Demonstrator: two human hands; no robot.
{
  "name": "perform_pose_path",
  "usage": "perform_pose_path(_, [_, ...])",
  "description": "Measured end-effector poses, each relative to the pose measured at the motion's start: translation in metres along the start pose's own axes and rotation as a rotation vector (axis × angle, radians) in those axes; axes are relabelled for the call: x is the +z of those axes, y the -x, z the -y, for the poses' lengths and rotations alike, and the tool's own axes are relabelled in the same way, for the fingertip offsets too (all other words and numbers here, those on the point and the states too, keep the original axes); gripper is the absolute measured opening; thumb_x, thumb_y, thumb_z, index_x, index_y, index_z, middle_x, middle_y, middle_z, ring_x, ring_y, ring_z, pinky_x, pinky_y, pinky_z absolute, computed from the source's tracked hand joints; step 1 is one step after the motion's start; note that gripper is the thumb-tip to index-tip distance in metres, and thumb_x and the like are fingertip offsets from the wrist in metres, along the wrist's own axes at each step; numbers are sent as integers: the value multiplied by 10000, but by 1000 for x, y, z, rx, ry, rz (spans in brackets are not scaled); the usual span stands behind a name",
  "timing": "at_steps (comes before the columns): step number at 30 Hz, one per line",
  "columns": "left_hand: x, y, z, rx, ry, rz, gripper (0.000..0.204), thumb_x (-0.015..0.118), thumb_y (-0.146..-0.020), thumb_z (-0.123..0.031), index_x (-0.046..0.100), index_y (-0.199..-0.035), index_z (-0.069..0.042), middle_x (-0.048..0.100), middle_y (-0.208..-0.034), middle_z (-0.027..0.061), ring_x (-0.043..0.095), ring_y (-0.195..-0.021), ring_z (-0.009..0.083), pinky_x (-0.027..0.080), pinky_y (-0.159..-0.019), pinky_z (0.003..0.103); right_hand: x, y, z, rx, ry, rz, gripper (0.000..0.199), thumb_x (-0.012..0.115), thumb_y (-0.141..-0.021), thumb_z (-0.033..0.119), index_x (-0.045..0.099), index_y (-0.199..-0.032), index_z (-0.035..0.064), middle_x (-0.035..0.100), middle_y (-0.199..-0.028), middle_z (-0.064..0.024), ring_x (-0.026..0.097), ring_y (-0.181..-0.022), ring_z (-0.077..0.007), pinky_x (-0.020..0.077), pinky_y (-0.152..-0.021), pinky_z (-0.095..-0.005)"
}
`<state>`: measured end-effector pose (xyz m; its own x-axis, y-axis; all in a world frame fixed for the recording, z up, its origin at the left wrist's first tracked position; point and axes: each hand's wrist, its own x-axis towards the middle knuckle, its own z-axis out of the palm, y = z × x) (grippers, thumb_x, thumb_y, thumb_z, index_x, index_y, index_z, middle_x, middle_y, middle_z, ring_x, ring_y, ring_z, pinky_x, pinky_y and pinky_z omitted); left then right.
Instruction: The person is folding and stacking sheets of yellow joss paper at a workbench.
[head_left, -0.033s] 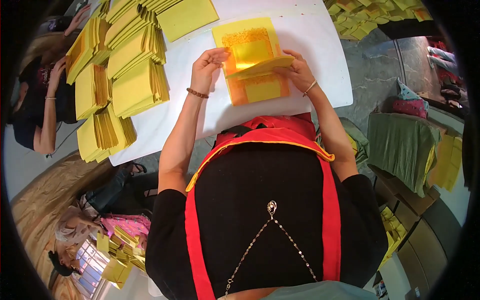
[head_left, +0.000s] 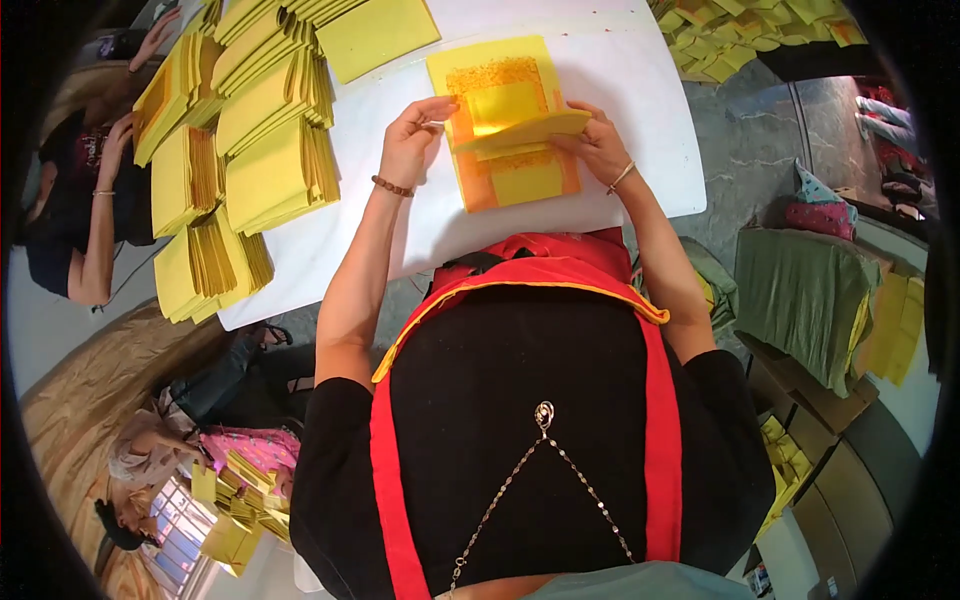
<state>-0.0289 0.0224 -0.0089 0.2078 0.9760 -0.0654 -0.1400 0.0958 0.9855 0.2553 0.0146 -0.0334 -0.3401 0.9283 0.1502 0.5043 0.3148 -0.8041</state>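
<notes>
The yellow sheet point(head_left: 525, 130) is lifted just above a small stack of paper point(head_left: 510, 170) on the white tabletop point(head_left: 620, 90), part folded over so its edge runs across the middle of the stack. It looks thin, light and floppy, the sort of paper that creases at once and tears if tugged; the gold-looking square on it probably scuffs easily. I would say the edges and corners are the place to take it, with fingertips only, and one hand steadying the stack so nothing slides

The right hand point(head_left: 600, 145) has its fingers closed in a light pinch on the right end of the folded sheet. The left hand point(head_left: 412, 140) is loosely curled, fingertips at the left edge of the stack; whether it actually grips a sheet or only presses on it I cannot tell

How many sheets are in the stack is hard to judge. The piles of folded yellow paper point(head_left: 250, 150) to the left run off the table edge and blur together, and the person point(head_left: 80, 200) beside them is half cut off by the dark rim
</notes>
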Motion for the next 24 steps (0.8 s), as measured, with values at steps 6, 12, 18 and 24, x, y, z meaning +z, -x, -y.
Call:
perform_pose_path(6, [10,11,12,189,-684,134,315,583,-791,-76,538,-1102,-70,535,-1009,47,438,-1074,175,414,-853,283,-3,-9,8,184,-331,-1,272,651,-754,177,615,-1012,97,545,-1097,-93,465,-1056,-247,409,-890,-354])
perform_pose_path(12, [11,8,18,426,-825,80,204,573,-752,-57,627,-943,-106,606,-986,22,458,-1013,238,366,-872,343,-10,-10,4,-6,-61,56,208,644,-739,162,626,-935,96,601,-999,-38,489,-1031,-252,397,-891,-368])
perform_pose_path(18, [19,14,-8,603,-1052,-72,266,514,-709,-13,640,-921,-111,609,-976,17,510,-960,228,381,-805,323,-22,-15,31,-289,241,-143,152,589,-703,91,612,-850,124,619,-936,25,512,-1014,-231,383,-832,-335])
perform_pose_path(24, [17,31,-18,634,-1004,-12,258,507,-715,-33,643,-925,-93,607,-957,48,529,-920,233,402,-780,326,-41,-10,59,-440,323,-23,137,555,-706,78,609,-832,87,623,-897,-13,572,-902,-182,400,-762,-314])
